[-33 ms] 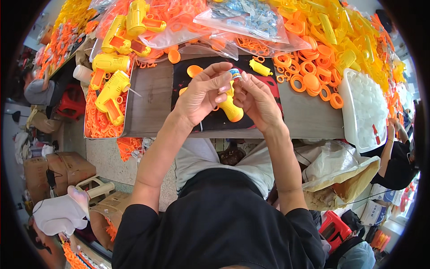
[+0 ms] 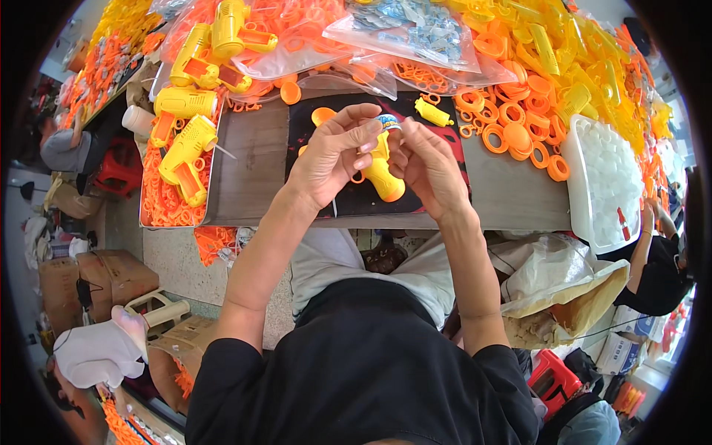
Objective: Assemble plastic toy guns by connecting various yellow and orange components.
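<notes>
Between my hands, above the black mat, is a small curved blue-and-white printed sticker. My left hand pinches its left side between thumb and fingers. At its right edge, the thumb and forefinger of my right hand are pressed together on it. Below them on the mat lies a yellow toy body part, partly hidden by my fingers. Behind my left hand sits an orange round cap. A small bright yellow cylindrical piece lies beyond my right hand.
Yellow toy housings lie over a tray of orange pieces at the left. Orange rings and caps are heaped at the right, next to a white tub of translucent pieces. A clear bag of blue-and-white stickers lies at the back.
My right fingers have shifted slightly right, and more of the printed sticker shows between my hands. The left hand stays nearly where it was.
</notes>
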A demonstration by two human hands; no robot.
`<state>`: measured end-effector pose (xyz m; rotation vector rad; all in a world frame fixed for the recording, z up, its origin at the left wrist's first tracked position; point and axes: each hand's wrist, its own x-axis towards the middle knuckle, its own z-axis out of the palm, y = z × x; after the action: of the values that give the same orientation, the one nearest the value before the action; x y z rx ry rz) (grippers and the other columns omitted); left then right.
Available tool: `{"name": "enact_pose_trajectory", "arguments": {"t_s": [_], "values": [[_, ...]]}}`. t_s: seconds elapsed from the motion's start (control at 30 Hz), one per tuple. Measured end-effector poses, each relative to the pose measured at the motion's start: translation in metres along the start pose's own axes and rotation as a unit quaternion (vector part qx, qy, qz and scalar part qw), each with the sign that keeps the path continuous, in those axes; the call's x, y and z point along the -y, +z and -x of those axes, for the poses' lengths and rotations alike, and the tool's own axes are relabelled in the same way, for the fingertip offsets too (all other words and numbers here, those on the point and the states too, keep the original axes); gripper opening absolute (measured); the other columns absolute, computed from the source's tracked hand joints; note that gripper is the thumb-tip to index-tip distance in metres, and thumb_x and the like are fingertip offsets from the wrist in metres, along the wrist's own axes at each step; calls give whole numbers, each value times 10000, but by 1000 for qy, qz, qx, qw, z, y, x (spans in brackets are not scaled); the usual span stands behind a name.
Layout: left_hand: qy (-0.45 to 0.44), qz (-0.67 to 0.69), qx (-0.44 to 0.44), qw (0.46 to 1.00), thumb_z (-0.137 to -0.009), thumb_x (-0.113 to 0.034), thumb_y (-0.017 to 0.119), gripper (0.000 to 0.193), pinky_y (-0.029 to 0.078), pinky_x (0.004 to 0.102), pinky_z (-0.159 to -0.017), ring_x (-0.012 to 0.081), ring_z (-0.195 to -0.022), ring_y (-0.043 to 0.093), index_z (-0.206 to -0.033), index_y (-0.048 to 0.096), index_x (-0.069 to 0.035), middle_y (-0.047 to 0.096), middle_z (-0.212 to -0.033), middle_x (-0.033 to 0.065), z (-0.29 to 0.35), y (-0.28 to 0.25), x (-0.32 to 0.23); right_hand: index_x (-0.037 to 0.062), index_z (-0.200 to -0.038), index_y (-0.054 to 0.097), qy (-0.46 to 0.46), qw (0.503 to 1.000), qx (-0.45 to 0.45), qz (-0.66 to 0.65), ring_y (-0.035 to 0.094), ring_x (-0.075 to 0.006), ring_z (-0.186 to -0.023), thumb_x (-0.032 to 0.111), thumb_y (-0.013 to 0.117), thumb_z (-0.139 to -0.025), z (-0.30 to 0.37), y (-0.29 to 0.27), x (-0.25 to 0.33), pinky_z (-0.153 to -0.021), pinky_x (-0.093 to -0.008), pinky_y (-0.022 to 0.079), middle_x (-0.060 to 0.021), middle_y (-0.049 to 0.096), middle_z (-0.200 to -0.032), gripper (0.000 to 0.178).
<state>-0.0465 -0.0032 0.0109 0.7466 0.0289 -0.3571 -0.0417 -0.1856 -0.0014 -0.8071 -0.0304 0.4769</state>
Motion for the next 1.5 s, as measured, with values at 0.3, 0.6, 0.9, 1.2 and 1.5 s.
{"name": "enact_pose_trajectory", "arguments": {"t_s": [0.3, 0.6, 0.9, 1.2, 1.5], "values": [[75, -230, -95, 966, -896, -84, 737, 230, 404, 172, -540, 10, -713, 534, -1112, 657, -76, 618, -875, -36, 14, -4, -4, 31, -1008, 657, -139, 925, -71, 347, 471, -24, -710, 235, 630, -995, 2, 8, 10, -639, -195, 394, 34, 604, -826, 207], [-47, -20, 16, 999, -897, -84, 737, 260, 384, 179, -493, 17, -666, 515, -1138, 641, -63, 628, -925, -11, 13, -19, -5, 96, -936, 615, 56, 997, 56, 20, 477, -61, -722, 219, 665, -967, -5, 1, 7, -623, -240, 399, 42, 556, -821, 136], [322, -690, -95, 641, -788, -191, 816, 306, 476, 322, -784, 174, -876, 587, -1065, 723, -101, 684, -1002, 1, 18, -46, 4, 81, -892, 630, -72, 958, -132, 243, 412, -12, -584, 167, 728, -919, -3, -28, 13, -515, -180, 307, 72, 506, -712, 133], [318, -735, -93, 591, -768, -160, 818, 260, 449, 360, -870, 222, -964, 582, -1000, 719, -101, 648, -997, 12, 12, -50, 10, 88, -875, 617, -159, 882, -171, 410, 383, -12, -627, 199, 735, -910, -14, -59, 7, -565, -187, 304, 77, 496, -750, 166], [334, -716, -107, 604, -772, -135, 813, 248, 390, 358, -916, 200, -1011, 572, -995, 710, -101, 632, -1042, 8, 12, -53, 17, 26, -818, 633, -164, 859, -125, 469, 404, -69, -724, 203, 745, -885, -30, -35, -15, -631, -249, 322, 16, 437, -838, 220]]}}
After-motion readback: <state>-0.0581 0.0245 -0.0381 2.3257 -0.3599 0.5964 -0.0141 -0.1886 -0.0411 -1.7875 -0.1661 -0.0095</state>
